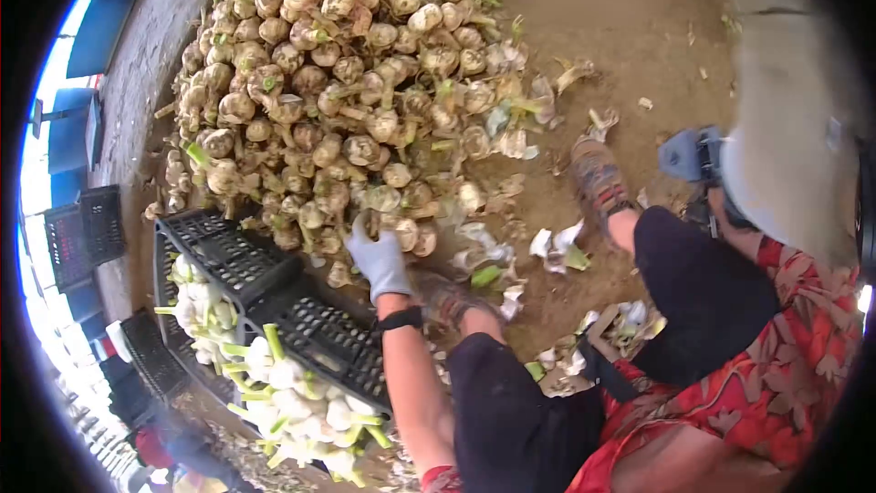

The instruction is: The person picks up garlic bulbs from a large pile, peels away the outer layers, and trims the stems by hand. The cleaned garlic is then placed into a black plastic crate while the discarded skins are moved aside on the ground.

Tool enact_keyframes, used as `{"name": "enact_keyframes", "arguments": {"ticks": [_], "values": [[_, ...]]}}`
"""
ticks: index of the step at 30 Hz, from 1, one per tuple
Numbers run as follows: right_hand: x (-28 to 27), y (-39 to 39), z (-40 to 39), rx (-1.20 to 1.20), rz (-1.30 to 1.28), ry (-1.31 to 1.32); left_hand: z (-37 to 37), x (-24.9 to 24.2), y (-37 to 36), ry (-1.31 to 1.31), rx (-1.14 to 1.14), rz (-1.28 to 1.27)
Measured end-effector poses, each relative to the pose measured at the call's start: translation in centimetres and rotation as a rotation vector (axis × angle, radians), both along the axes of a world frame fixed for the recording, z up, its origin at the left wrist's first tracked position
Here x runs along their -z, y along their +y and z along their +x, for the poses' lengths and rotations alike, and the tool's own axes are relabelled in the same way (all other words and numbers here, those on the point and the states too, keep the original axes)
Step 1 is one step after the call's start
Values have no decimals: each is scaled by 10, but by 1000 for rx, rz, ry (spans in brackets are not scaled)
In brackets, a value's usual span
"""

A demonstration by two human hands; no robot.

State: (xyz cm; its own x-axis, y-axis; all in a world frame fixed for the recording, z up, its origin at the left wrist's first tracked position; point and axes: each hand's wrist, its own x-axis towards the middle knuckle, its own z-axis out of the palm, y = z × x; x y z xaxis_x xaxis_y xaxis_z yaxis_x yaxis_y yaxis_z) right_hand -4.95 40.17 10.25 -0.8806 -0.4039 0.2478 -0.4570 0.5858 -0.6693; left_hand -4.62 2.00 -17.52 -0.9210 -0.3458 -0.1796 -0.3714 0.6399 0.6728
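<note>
My left hand (378, 260), in a light grey glove with a black band at the wrist, reaches to the lower edge of a heap of garlic bulbs (310, 82). Its fingers are apart and touch or nearly touch soil-stained bulbs; no bulb shows in its grip. At the right, a bare forearm (741, 236) comes out of a red floral sleeve. Beside it are black parts and a blue-grey piece (680, 155). A large pale blurred shape covers part of this area, so my right hand's fingers and anything in them cannot be made out.
Black plastic crates (301, 310) stand left of my forearm. Cleaned white garlic (301, 393) with trimmed green stems lies at them. Loose skins (558, 246) litter the dirt floor around my shoes (598, 178). More crates (84, 228) and blue panels (68, 146) line the far left.
</note>
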Motion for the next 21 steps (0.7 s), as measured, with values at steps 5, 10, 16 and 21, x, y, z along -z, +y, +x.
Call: {"name": "enact_keyframes", "arguments": {"ticks": [5,10,16,21], "values": [[-13,24,10,90,85,23,3,5,3,-43,-85,103],[-28,68,18,188,172,38,9,11,-7,2,6,-7],[-45,133,14,377,360,57,13,26,3,168,-219,545],[0,140,-29,426,390,30,13,5,11,-135,-375,509]]}}
